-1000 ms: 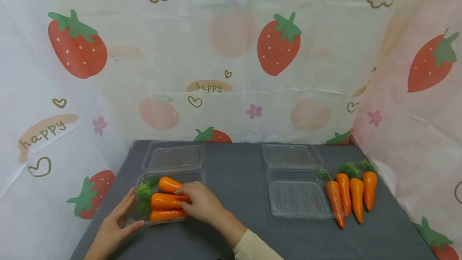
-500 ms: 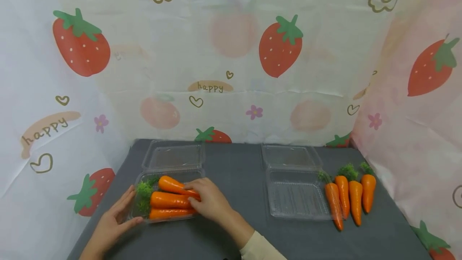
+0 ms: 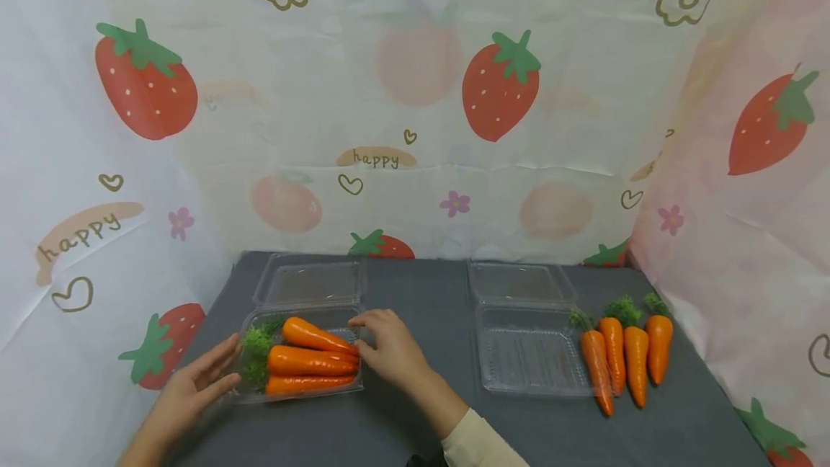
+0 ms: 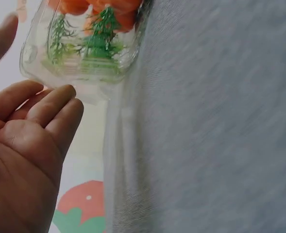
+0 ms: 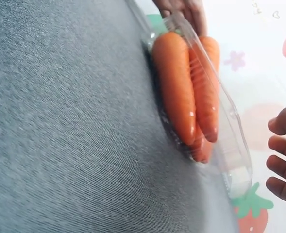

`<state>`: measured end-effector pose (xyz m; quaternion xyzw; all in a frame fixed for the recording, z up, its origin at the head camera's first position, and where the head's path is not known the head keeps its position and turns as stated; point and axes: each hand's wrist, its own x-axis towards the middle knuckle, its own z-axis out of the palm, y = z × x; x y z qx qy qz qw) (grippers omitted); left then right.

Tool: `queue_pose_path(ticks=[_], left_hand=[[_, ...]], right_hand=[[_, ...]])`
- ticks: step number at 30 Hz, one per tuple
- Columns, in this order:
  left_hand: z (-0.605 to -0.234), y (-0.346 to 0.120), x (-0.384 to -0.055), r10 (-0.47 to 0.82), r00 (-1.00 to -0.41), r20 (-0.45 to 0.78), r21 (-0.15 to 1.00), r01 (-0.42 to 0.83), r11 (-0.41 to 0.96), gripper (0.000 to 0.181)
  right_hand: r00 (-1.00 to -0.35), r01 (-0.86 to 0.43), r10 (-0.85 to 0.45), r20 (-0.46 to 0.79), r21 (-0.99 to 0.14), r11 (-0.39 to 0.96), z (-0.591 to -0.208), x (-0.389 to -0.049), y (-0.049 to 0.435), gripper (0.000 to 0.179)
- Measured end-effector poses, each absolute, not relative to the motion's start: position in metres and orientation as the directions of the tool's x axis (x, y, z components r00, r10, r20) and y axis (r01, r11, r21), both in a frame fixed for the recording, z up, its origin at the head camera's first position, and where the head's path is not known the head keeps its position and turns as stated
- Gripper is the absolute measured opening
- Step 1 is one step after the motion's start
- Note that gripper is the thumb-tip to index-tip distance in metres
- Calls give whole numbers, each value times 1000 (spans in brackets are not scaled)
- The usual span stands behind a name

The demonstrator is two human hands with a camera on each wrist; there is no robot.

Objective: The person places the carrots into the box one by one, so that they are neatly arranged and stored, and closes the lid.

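Note:
Three orange carrots (image 3: 313, 361) with feathery green tops (image 4: 104, 36) lie side by side in a clear plastic box (image 3: 336, 316), tops to the left, tips to the right. My left hand (image 3: 189, 389) is at the box's left end, fingers extended, fingertips right at the rim in the left wrist view. At the opposite end my right hand (image 3: 393, 349) is beside the carrot tips, holding nothing. In the right wrist view its fingers (image 5: 282, 165) are loosely spread and apart from the box wall.
The box's lid (image 3: 313, 283) lies folded back behind it. A second clear box (image 3: 528, 352) stands on the right of the grey cloth (image 3: 421, 337), its lid back too. Several carrots (image 3: 637, 366) lie at its right side, one overlapping its edge. Strawberry-print curtains (image 3: 415, 92) enclose the table.
My right hand has moved right, releasing the rearmost carrot, which now lies with its tip near the others. My left hand has shifted slightly left, away from the box.

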<state>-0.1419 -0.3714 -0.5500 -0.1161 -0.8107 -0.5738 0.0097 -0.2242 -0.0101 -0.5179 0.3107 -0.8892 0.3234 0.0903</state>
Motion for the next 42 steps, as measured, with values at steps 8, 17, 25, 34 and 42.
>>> queue_pose_path(ticks=[8, 17, 25, 34, 42], left_hand=[[-541, -384, -159, 108, -989, 101, 859, 141, 491, 53], [-527, -390, -183, 95, -985, 142, 804, 171, 570, 47], [-523, -404, -209, 103, -992, 71, 838, 115, 533, 56], [-532, -400, -229, 64, -997, -36, 873, -1, 488, 67], [-534, -398, -240, 158, -987, -40, 896, 35, 443, 69]], right_hand=[[-828, -556, -449, 335, -597, 579, -513, -239, -9, 34], [-872, -487, -352, 340, -674, 555, -516, -260, -6, 35], [-924, -371, -286, 253, -768, 521, -520, -273, -8, 40], [-945, -295, -279, 170, -810, 507, -526, -286, -14, 44], [-956, -236, -270, 117, -850, 471, -530, -293, -20, 47]])
